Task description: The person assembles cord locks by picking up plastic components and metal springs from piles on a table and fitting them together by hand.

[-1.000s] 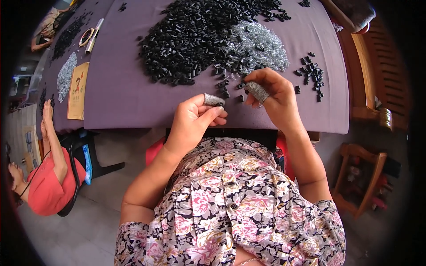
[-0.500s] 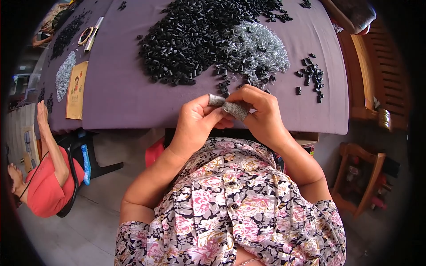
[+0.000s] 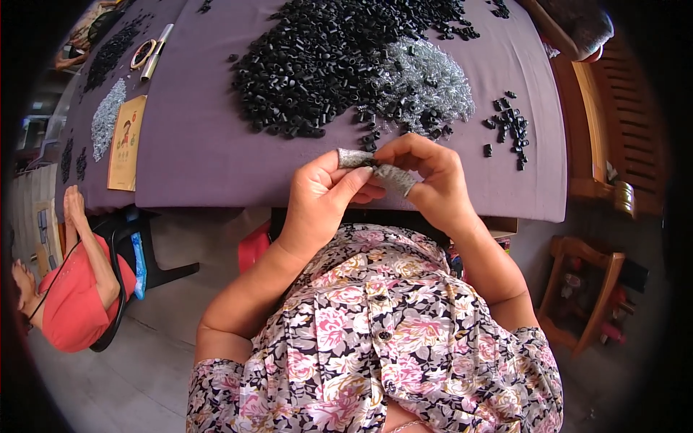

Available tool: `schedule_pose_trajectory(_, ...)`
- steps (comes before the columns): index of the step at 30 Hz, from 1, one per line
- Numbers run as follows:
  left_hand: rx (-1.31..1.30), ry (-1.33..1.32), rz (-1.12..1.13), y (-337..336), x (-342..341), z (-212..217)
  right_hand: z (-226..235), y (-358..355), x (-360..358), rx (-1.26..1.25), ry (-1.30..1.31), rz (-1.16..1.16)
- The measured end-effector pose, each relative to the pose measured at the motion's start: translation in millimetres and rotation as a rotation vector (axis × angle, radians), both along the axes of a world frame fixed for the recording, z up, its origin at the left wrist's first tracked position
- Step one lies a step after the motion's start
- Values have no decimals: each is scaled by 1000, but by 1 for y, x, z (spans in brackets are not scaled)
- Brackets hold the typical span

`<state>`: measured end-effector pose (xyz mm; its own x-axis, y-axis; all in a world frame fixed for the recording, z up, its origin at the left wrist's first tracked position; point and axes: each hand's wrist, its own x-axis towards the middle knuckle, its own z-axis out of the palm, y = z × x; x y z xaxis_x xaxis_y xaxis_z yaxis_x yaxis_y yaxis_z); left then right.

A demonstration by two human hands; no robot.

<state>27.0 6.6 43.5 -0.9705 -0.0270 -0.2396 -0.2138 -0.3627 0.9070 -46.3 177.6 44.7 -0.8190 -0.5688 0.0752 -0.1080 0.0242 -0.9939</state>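
Both hands meet at the near edge of the purple bench (image 3: 216,144). The left hand (image 3: 325,198) and the right hand (image 3: 426,180) each wear grey finger covers (image 3: 390,175) and pinch one small piece between their touching fingertips; the piece itself is too hidden to make out. Just beyond lie a black pile (image 3: 325,58), a silvery heap (image 3: 426,83) and a few loose black parts (image 3: 509,123).

Purple tablecloth (image 3: 209,144), black beads (image 3: 317,58)
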Motion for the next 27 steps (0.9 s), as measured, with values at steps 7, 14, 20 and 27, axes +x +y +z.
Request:
schedule_pose_trajectory(7, -78, -47, -80, 1, -1, 6, -7, 9, -8, -245, -267, 75)
schedule_pose_trajectory(14, -95, -48, -84, 4, -3, 10, -14, 11, -7, -207, -177, -11)
schedule_pose_trajectory(20, -62, -52, -104, 7, -3, 8, -10, 8, -6, -225, -234, 6)
schedule_pose_trajectory(27, -23, -26, -83, 9, 1, 13, -21, 12, -9, -389, -483, 91)
